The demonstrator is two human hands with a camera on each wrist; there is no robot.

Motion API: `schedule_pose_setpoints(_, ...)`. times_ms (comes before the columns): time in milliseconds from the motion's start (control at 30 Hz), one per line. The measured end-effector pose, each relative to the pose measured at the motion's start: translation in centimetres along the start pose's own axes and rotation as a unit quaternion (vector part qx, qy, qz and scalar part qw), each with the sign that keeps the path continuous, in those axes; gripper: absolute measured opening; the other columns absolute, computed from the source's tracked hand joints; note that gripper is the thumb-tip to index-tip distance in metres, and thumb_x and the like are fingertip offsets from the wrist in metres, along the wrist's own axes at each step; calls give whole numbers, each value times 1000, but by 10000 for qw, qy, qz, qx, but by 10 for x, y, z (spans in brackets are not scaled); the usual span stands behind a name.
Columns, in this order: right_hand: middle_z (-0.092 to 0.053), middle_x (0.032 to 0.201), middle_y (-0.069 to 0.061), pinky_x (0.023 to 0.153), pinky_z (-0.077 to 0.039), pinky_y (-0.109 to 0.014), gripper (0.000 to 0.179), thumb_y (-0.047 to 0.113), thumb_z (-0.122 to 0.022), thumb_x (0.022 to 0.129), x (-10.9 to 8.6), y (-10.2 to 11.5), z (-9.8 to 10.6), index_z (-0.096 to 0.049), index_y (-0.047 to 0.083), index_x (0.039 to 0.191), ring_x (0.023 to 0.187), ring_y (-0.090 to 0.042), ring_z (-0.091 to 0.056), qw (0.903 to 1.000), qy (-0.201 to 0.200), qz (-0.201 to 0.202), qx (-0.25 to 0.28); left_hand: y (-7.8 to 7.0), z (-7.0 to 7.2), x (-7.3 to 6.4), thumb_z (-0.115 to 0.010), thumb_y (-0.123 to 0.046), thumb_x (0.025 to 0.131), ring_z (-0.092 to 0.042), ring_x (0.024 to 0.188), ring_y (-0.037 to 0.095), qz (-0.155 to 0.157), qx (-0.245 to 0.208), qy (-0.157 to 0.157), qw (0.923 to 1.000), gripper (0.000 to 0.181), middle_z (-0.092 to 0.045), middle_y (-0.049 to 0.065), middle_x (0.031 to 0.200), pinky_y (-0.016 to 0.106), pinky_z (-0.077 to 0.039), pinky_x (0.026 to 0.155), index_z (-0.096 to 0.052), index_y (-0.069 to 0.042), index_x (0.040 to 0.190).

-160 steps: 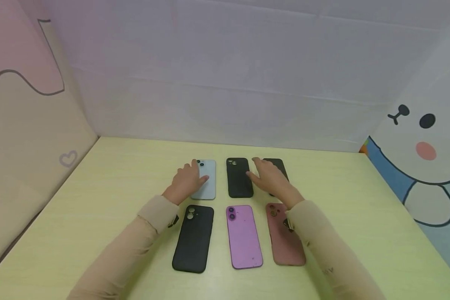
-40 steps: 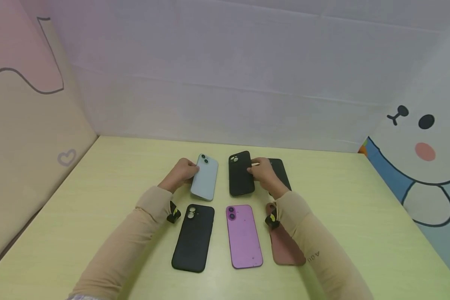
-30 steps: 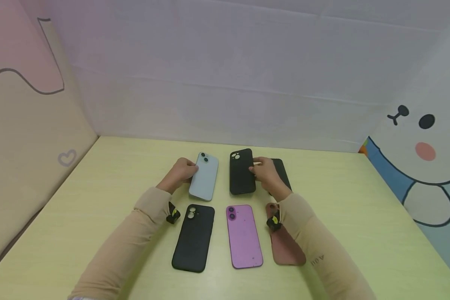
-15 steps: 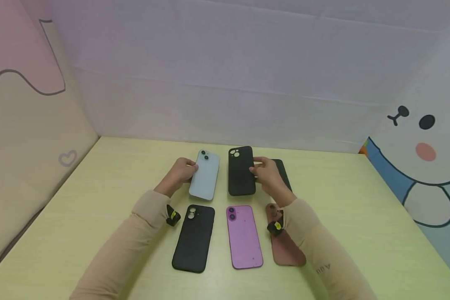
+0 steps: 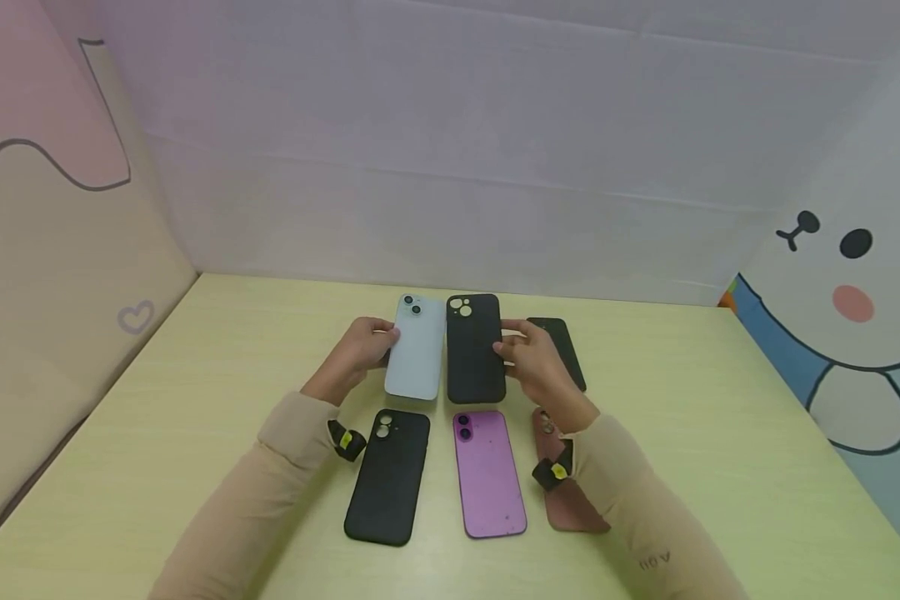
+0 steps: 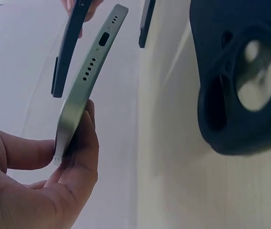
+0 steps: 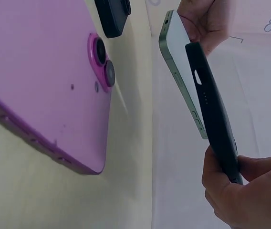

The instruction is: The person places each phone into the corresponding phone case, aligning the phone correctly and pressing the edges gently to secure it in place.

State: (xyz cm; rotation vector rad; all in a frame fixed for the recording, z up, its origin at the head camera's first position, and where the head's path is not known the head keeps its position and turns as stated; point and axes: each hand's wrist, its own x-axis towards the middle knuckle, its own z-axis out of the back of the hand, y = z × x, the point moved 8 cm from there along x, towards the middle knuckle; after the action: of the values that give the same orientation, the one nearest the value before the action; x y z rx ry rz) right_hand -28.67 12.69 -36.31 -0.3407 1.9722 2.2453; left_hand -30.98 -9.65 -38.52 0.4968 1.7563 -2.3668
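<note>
Above the back of the table my left hand [image 5: 354, 354] pinches a pale blue-white smartphone [image 5: 416, 350] by its left edge. Its back with two camera lenses faces me. Close to its right side, my right hand [image 5: 537, 362] grips a black phone case [image 5: 476, 354] by the right edge, camera cutouts at the top left. In the left wrist view, the smartphone's bottom edge [image 6: 95, 67] with port and speaker holes shows clear of the table. The right wrist view has the case [image 7: 216, 114] overlapping the phone [image 7: 181, 67].
In the front row lie another black case [image 5: 387, 479], a purple phone [image 5: 489, 479] and a pink case [image 5: 573, 504], partly hidden under my right wrist. A dark phone-shaped item [image 5: 566, 350] lies behind my right hand. A white wall [image 5: 450, 192] stands behind the table [image 5: 195, 417].
At first both hands hovered over the back row with fingers spread. They have since lifted the pale phone and black case, and now hold them closer together, the case shifted left.
</note>
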Motion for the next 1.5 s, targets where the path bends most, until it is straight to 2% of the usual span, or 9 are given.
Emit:
schedule_pose_setpoints(267, -47, 129, -22, 100, -39, -48, 46, -4, -43, 93, -3, -6, -7, -35, 5, 137, 118, -32, -47, 9994, 156, 5, 294, -1, -8, -5, -38, -14, 99, -56, 109, 31, -226, -254, 148, 9993, 38, -52, 22, 123, 40, -48, 91, -39, 6, 131)
schedule_pose_setpoints(400, -47, 127, -22, 99, -40, -48, 46, -6, -42, 92, -4, -8, -9, -35, 4, 137, 114, -30, -48, 9989, 203, -10, 433, 0, -10, -6, -39, -13, 98, -56, 107, 29, -247, -405, 180, 9987, 37, -53, 22, 122, 41, -48, 91, -41, 6, 130)
schedule_pose_setpoints(500, -50, 119, -18, 93, -44, -43, 46, -6, -42, 92, -5, -9, -10, -35, 4, 136, 104, -24, -51, 9986, 226, -8, 483, -1, -11, -8, -38, -13, 98, -57, 107, 30, -291, -478, 194, 9982, 36, -53, 23, 122, 41, -48, 92, -41, 7, 129)
schedule_pose_setpoints(667, -52, 97, -6, 77, -47, -30, 45, -6, -43, 92, -6, -12, -12, -37, 3, 135, 85, -14, -52, 9981, 240, -8, 575, -3, -14, -13, -37, -11, 99, -55, 111, 32, -380, -551, 306, 9973, 37, -52, 25, 123, 42, -46, 93, -40, 9, 129)
schedule_pose_setpoints(933, -52, 89, -2, 74, -47, -27, 44, -5, -45, 92, -6, -16, -15, -38, 3, 135, 81, -12, -51, 9973, 302, -28, 667, -1, -19, -15, -36, -12, 99, -54, 113, 33, -418, -590, 373, 9967, 38, -52, 25, 124, 42, -46, 94, -39, 9, 130)
schedule_pose_setpoints(1100, -53, 94, -3, 75, -46, -27, 44, -4, -45, 92, -6, -19, -16, -39, 4, 135, 83, -12, -51, 9975, 280, -35, 652, 1, -20, -15, -36, -12, 99, -55, 112, 32, -433, -619, 395, 9964, 38, -52, 24, 124, 41, -46, 94, -38, 8, 131)
schedule_pose_setpoints(1367, -51, 120, -17, 82, -46, -30, 45, -5, -42, 92, -6, -20, -20, -37, 6, 136, 97, -17, -52, 9968, 366, -41, 706, 0, -23, -19, -38, -12, 98, -56, 110, 33, -471, -718, 409, 9955, 37, -53, 24, 123, 43, -46, 93, -39, 8, 130)
schedule_pose_setpoints(1500, -49, 126, -21, 82, -46, -30, 45, -5, -42, 92, -6, -20, -23, -37, 6, 136, 100, -19, -52, 9961, 457, -16, 755, -1, -25, -21, -37, -11, 98, -56, 109, 33, -575, -735, 478, 9945, 37, -53, 25, 122, 43, -46, 93, -39, 9, 129)
